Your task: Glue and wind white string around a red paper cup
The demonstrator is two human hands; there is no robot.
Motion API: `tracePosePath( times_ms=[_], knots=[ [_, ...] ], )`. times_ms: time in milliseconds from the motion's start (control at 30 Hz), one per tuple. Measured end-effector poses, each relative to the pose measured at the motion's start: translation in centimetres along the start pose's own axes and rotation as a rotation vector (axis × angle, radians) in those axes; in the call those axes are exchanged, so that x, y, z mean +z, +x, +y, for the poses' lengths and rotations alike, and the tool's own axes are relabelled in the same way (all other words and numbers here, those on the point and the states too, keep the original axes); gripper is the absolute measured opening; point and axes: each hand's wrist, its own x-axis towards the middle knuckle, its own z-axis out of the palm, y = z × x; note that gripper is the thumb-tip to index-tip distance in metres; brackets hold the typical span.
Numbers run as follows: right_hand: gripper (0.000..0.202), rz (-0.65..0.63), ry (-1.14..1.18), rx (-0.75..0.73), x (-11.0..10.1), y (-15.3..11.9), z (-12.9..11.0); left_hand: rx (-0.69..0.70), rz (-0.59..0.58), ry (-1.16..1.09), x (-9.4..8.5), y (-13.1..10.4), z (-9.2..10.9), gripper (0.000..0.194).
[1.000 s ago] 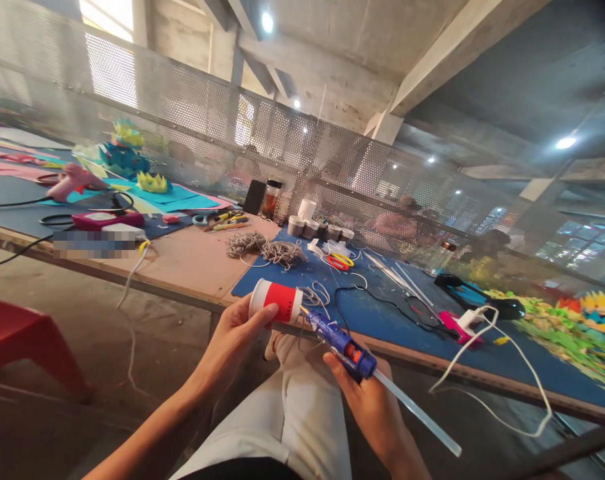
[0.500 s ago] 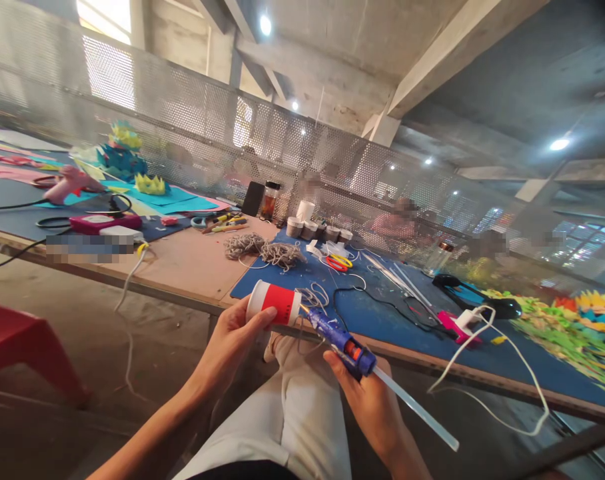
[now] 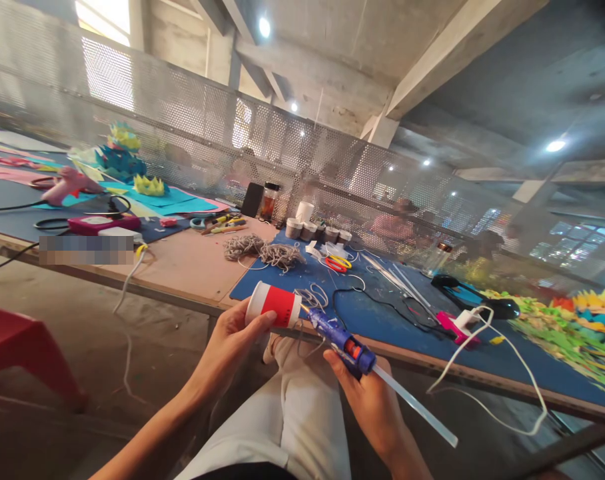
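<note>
A white paper cup [image 3: 281, 307] with a red band lies on its side in my left hand [image 3: 233, 337], whose thumb presses on the band. My right hand [image 3: 370, 393] is wrapped round a blue glue gun [image 3: 338, 338], and a long translucent glue stick [image 3: 417, 405] sticks out of its back end. The nozzle points at the cup's base end, touching it or very near it. Both hands are above my lap, at the table's front edge. Behind the cup, a loop of thin grey cord [image 3: 315, 295] lies on the blue mat [image 3: 382, 313].
Bundles of grey cord [image 3: 282, 255], scissors [image 3: 338, 263], several small cups [image 3: 308, 231] and a jar [image 3: 269, 201] stand or lie farther back. A pink power strip [image 3: 455, 328] with white cable is at right. Coloured paper and a pink glue gun [image 3: 65, 187] are at left.
</note>
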Motion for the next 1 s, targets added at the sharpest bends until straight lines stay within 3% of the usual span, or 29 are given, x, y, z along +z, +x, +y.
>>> tracePosePath(
  times_ms=[1000],
  knots=[
    [0.021,-0.002,-0.007,0.017,-0.43,0.33,0.01,0.031,-0.017,0.004,-0.21,-0.42,0.35,0.016]
  ],
)
